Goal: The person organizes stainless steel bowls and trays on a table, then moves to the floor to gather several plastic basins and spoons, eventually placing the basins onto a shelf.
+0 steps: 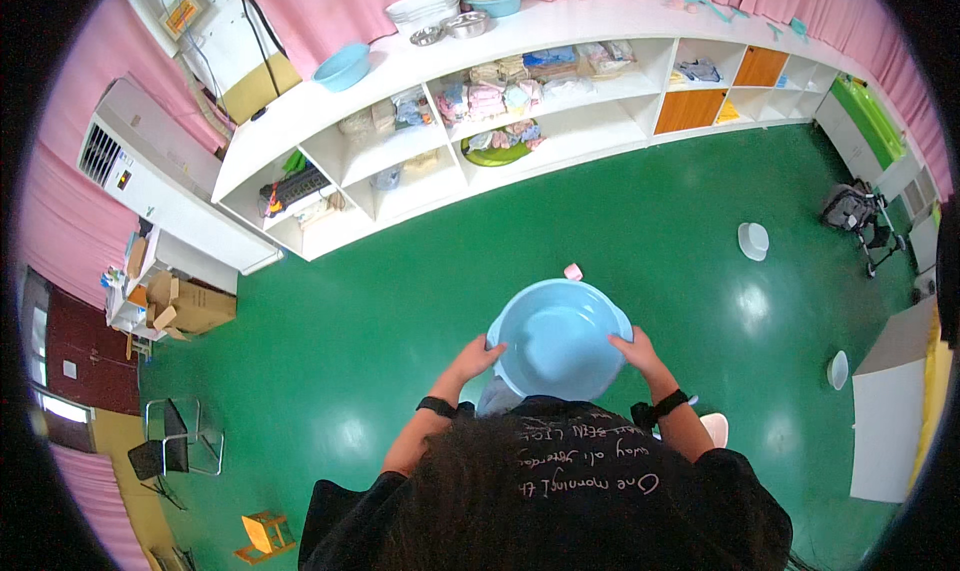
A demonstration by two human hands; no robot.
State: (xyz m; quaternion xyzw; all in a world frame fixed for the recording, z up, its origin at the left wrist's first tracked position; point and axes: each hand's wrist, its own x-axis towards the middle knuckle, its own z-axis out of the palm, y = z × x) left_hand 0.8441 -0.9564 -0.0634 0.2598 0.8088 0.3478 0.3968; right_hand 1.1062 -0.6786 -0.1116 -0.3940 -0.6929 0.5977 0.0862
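A round light-blue basin (558, 339) is held in front of my body, its inside facing up with nothing seen in it. My left hand (481, 358) grips its left rim, the thumb over the edge. On the opposite side my right hand (633, 350) closes round the right rim in the same way. The fingers under the rim are hidden on both sides. Just beyond the far rim, a small pink cup-like thing (573, 272) lies on the green floor.
Long white shelves (400, 201) with folded cloths line the far wall; another blue basin (342, 68) stands on top. White basins (753, 241) (838, 370) lie on the floor to the right, near a stroller (862, 219). Leftward are a cardboard box (195, 306), a black chair (172, 446) and a small wooden stool (265, 534).
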